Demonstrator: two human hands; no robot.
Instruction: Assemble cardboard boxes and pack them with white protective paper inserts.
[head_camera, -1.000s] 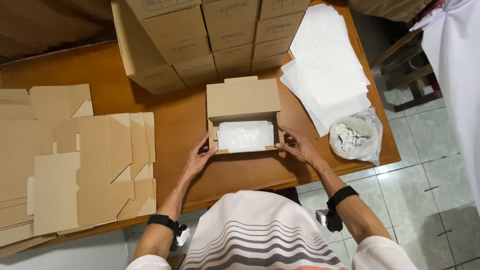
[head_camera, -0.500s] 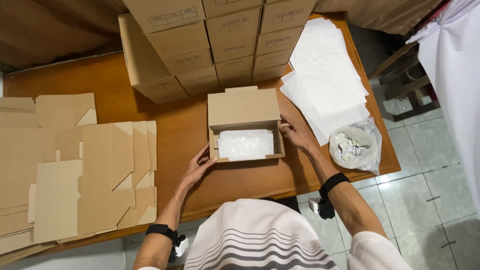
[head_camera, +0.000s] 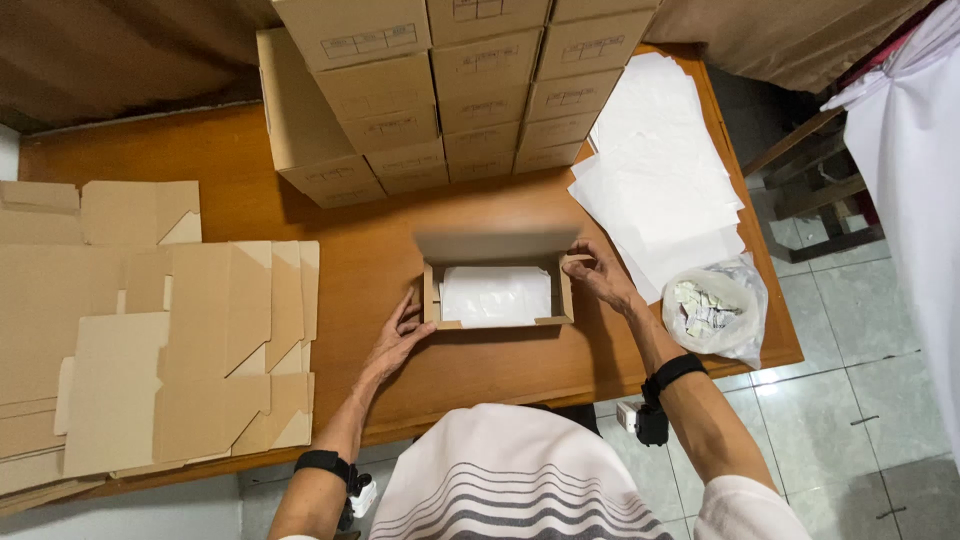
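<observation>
My left hand (head_camera: 398, 338) lies flat on the wooden table (head_camera: 370, 260), fingers spread and loose, grasping nothing, with the fingertips just touching the near left corner of the small cardboard box (head_camera: 497, 295). My right hand (head_camera: 598, 276) is up at the box's far right corner, fingers curled round the side flap (head_camera: 577, 260) there, pinching it lightly between thumb and fingertips. So the box sits right between my two hands, open at the top, and inside it lies a white paper-wrapped packet (head_camera: 495, 295) that fills most of the floor of the box. The lid flap (head_camera: 497, 243) stands up along the far edge, beyond both hands, and it is blurred, so I cannot tell its exact tilt.

Past the box, away from me, a stack of closed cardboard boxes (head_camera: 440, 100) rises in rows. Off to the outside of my left hand, flat unfolded carton blanks (head_camera: 150, 330) overlap in a wide heap, reaching nearly to my wrist. Beyond my right hand lies a loose pile of white paper sheets (head_camera: 655, 180), its nearest corner just behind my knuckles. Further out on that same side, near the table's edge, sits a clear plastic bag (head_camera: 715, 310) with small pale sachets inside. Both my wrists carry black bands (head_camera: 672, 372).
</observation>
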